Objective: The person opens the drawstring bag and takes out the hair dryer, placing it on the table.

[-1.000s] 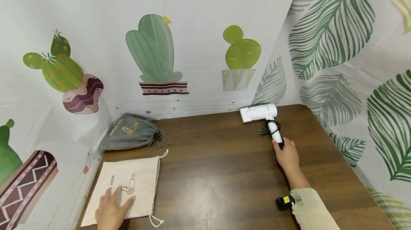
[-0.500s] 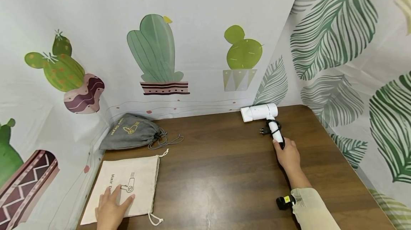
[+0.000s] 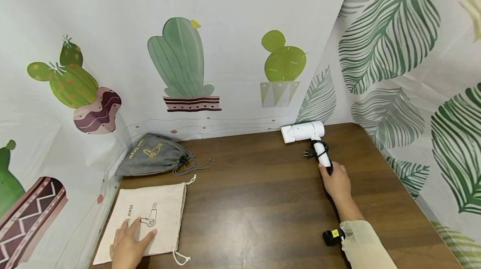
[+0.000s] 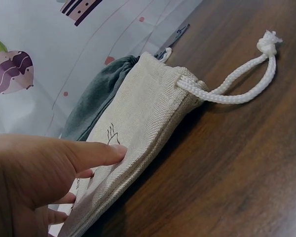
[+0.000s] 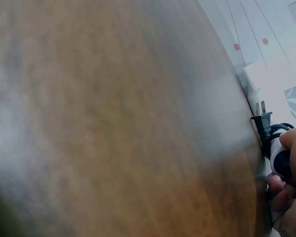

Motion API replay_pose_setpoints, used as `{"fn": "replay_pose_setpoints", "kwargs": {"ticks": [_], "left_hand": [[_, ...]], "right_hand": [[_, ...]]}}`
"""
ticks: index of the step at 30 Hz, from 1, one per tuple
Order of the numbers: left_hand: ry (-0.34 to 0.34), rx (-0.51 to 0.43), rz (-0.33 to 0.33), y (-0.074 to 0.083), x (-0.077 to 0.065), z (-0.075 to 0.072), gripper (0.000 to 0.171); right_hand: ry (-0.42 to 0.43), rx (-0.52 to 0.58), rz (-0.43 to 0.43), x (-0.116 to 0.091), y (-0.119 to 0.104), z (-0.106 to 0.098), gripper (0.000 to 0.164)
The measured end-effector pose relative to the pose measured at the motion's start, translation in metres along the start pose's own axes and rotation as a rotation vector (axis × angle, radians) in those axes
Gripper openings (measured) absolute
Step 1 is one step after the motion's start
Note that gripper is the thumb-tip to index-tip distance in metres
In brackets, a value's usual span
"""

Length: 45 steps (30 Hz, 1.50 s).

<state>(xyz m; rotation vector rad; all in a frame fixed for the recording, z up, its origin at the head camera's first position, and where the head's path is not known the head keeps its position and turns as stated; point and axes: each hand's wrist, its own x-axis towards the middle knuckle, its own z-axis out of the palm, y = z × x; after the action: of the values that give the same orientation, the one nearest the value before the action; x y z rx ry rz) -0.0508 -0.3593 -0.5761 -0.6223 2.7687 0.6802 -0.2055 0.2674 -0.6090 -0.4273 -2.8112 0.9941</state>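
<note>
A cream drawstring bag (image 3: 165, 202) printed with a hair dryer lies flat at the table's left front. My left hand (image 3: 129, 244) rests on it, fingers spread; in the left wrist view the thumb (image 4: 106, 154) touches the cloth near the print. At the back right lies a white hair dryer (image 3: 306, 131), its nozzle pointing left. Its black cord (image 3: 322, 147) is wound round the handle, and the two-pin plug (image 3: 310, 153) sticks out to the left. My right hand (image 3: 338, 183) grips the handle's lower end, fingers curled in the right wrist view.
Behind the cream bag lies a plump grey drawstring bag (image 3: 150, 160), its mouth drawn tight and cords trailing right. The brown wooden table (image 3: 240, 202) meets a wall covering printed with cacti (image 3: 184, 56) and leaves. A small black device (image 3: 332, 237) sits at the right wrist.
</note>
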Motion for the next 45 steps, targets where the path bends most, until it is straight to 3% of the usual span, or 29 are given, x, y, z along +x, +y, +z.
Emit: {"fn": "replay_pose_setpoints", "kwargs": {"ticks": [8,17,24,34,41,45], "left_hand": [[0.008,0.002,0.003,0.0,0.0,-0.003,0.096],[0.183,-0.072,0.049,0.009,-0.001,-0.003,0.08],[0.228,-0.147,0.101,0.024,0.005,-0.012,0.071],[0.242,-0.239,0.072,0.044,0.016,-0.024,0.062],[0.301,-0.3,0.015,0.049,0.028,-0.031,0.057],[0.257,-0.383,-0.013,0.051,0.033,-0.035,0.06]], "right_hand": [[-0.011,0.002,-0.001,0.0,-0.001,-0.001,0.064],[-0.012,0.019,-0.008,0.0,0.0,-0.002,0.063],[-0.011,0.022,-0.01,-0.001,-0.002,-0.002,0.062],[-0.003,0.051,0.002,-0.003,-0.001,-0.003,0.063],[0.0,0.07,0.0,-0.004,-0.001,-0.004,0.062],[-0.008,0.079,0.002,-0.003,-0.002,-0.005,0.062]]}}
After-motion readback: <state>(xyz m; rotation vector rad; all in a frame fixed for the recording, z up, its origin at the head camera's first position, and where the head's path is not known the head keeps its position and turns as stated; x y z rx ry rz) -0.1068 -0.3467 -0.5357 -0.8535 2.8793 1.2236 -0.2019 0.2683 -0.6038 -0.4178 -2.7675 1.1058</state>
